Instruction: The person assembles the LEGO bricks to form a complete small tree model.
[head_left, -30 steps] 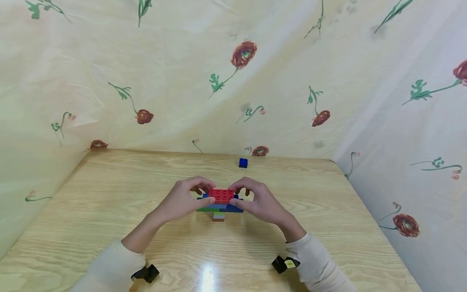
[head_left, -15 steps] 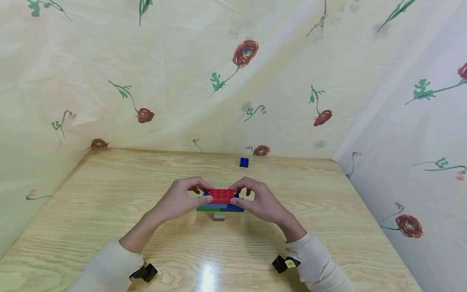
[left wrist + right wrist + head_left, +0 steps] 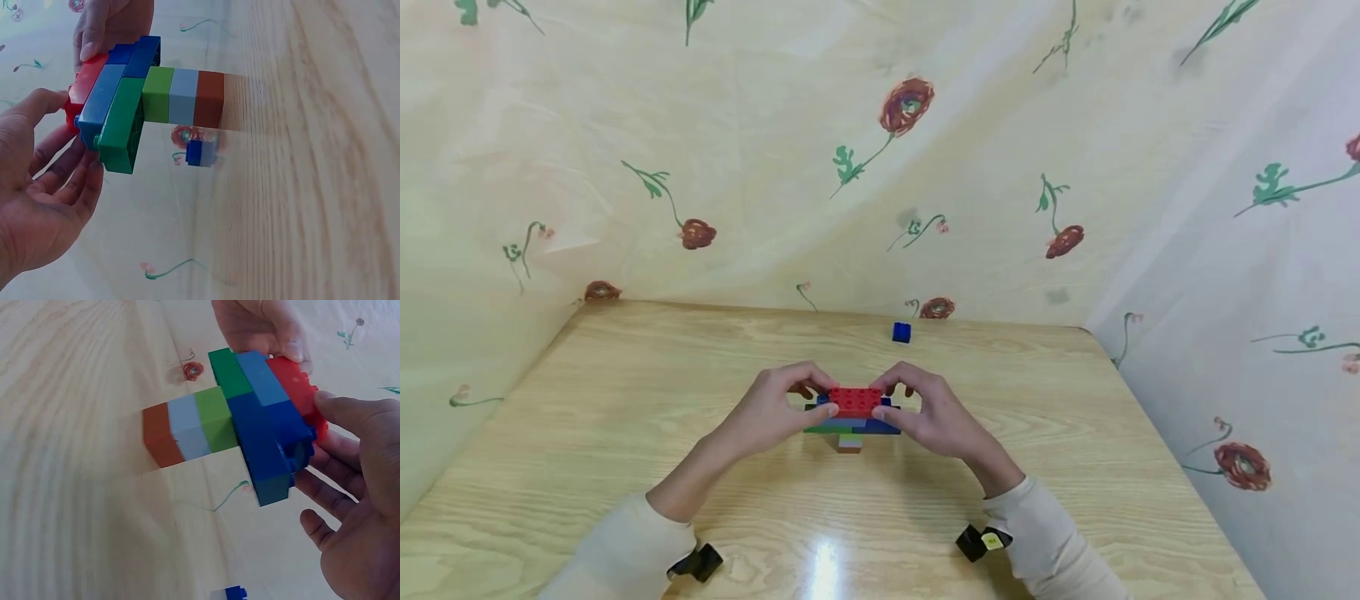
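A stack of toy building bricks stands upright on the wooden table. At its foot is a narrow column of brown, pale blue and light green bricks. Wider layers sit on top: a green brick beside a dark blue brick, then a medium blue brick and another dark blue one. Topmost is a red brick with studs up. My left hand pinches its left end between thumb and fingers, while my right hand pinches its right end.
A small dark blue brick lies near the back edge of the wooden table. Flower-patterned cloth hangs behind and along both sides. Black cameras are strapped at the left wrist and right wrist.
Both hands keep their hold on the red brick and scarcely move; the left fingers shift very slightly. The head view drifts a little.
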Tool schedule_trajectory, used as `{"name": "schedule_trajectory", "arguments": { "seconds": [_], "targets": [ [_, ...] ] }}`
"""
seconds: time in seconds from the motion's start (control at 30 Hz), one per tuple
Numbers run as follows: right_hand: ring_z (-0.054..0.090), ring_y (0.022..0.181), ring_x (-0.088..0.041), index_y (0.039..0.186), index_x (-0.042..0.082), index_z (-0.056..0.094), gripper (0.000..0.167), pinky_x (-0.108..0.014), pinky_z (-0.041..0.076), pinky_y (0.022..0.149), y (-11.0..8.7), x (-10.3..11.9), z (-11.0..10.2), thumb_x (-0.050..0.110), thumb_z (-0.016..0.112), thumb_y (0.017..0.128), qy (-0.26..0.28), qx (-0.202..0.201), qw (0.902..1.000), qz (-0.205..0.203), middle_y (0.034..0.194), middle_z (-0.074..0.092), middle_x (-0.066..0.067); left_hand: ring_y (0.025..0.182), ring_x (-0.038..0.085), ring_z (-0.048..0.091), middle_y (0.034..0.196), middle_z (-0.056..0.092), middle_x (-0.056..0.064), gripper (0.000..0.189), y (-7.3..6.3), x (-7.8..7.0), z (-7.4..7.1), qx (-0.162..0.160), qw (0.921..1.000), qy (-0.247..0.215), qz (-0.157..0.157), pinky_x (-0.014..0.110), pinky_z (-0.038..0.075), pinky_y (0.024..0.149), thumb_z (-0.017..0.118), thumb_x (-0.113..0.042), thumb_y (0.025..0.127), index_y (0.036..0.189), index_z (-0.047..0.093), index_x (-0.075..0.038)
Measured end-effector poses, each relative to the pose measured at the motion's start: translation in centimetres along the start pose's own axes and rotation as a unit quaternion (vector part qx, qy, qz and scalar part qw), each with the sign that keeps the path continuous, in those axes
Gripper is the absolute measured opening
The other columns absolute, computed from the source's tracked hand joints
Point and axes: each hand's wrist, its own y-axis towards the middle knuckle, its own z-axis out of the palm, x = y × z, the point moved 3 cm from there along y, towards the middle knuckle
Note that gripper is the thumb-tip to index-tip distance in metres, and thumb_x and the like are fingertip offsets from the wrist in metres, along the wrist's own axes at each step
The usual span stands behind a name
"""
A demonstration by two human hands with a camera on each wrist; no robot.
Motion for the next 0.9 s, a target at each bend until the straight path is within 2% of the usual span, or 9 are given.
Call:
{"name": "schedule_trajectory", "arguments": {
  "seconds": [0.2,0.47,0.57,0.7,0.8,0.9],
  "targets": [
    [0.061,0.098,-0.028,0.117,0.020,0.071,0.022,-0.038,0.049,0.082,-0.2,-0.2,0.2,0.020,0.075,0.096,0.007,-0.006,0.9999,0.008,0.107,0.070,0.004,0.104,0.015,0.066,0.113,0.074,-0.005,0.022,-0.1,0.2,0.2,0.000,1.0000,0.003,-0.003,0.046,0.055,0.098,0.078,-0.028,0.094,0.114,0.073,-0.022],
    [0.062,0.099,-0.027,0.119,0.020,0.072,0.024,-0.042,0.051,0.082,-0.5,-0.5,0.3,0.022,0.076,0.095,0.016,0.009,0.9994,0.029,0.109,0.071,0.004,0.104,0.014,0.067,0.110,0.074,-0.008,0.024,-0.5,0.7,0.6,-0.002,0.9999,0.010,-0.004,0.050,0.054,0.099,0.078,-0.030,0.093,0.116,0.073,-0.024],
    [0.061,0.100,-0.022,0.120,0.020,0.071,0.026,-0.045,0.051,0.084,-0.3,-0.5,-0.1,0.024,0.076,0.095,0.008,0.026,0.9990,0.036,0.110,0.071,0.005,0.102,0.013,0.066,0.109,0.075,-0.009,0.024,-0.5,0.8,0.6,-0.003,0.9999,0.014,0.000,0.052,0.055,0.097,0.079,-0.030,0.093,0.115,0.073,-0.024],
    [0.061,0.102,-0.014,0.122,0.019,0.071,0.024,-0.036,0.051,0.085,0.5,-0.6,-1.0,0.027,0.071,0.099,-0.001,0.039,0.9984,0.040,0.110,0.070,0.006,0.102,0.013,0.066,0.110,0.075,-0.008,0.025,-0.6,0.5,0.4,-0.002,0.9998,0.018,0.004,0.052,0.055,0.095,0.079,-0.030,0.093,0.116,0.074,-0.024],
    [0.062,0.102,-0.014,0.124,0.019,0.070,0.023,-0.030,0.051,0.084,1.6,-1.1,-2.2,0.028,0.066,0.102,-0.003,0.030,0.9984,0.048,0.111,0.070,0.005,0.102,0.013,0.066,0.112,0.074,-0.007,0.025,-0.6,0.2,0.3,0.000,0.9999,0.016,0.006,0.052,0.056,0.095,0.079,-0.031,0.093,0.116,0.074,-0.024],
    [0.063,0.103,-0.016,0.124,0.018,0.070,0.024,-0.034,0.052,0.086,2.8,-2.1,-3.5,0.028,0.066,0.103,-0.003,0.016,0.9978,0.065,0.112,0.072,0.001,0.104,0.013,0.066,0.114,0.074,-0.007,0.025,-0.6,0.0,0.3,0.002,0.9998,0.015,0.009,0.052,0.056,0.095,0.079,-0.031,0.093,0.117,0.074,-0.025]
  ]
}}
